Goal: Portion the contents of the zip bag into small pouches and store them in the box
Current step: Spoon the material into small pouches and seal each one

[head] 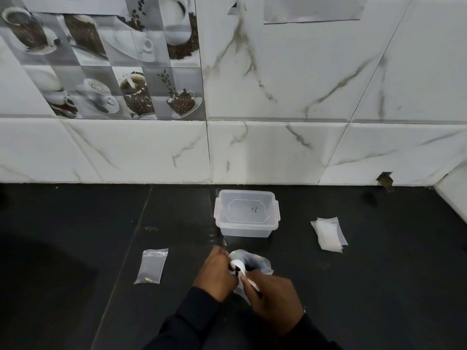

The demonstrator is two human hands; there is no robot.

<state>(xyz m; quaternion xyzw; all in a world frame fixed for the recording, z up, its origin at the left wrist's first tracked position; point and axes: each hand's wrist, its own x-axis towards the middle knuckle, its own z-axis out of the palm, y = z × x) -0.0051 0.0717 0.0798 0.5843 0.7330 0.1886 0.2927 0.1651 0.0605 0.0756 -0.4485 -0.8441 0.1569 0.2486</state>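
My left hand (216, 272) pinches the mouth of a small clear pouch (255, 261) near the counter's front. My right hand (274, 299) grips a white plastic spoon (240, 267) whose bowl, carrying a few dark bits, sits at the pouch's opening. A clear plastic box (246, 213) with its lid on stands just behind the hands. To the left lies the zip bag (151, 266), flat, with a little content in its lower corner. A stack of empty small pouches (329, 234) lies to the right.
The black counter (75, 236) runs back to a white marble-tiled wall (278, 152). A corner wall juts in at the far right (454, 195). A small hole (385, 180) shows at the wall's base on the right.
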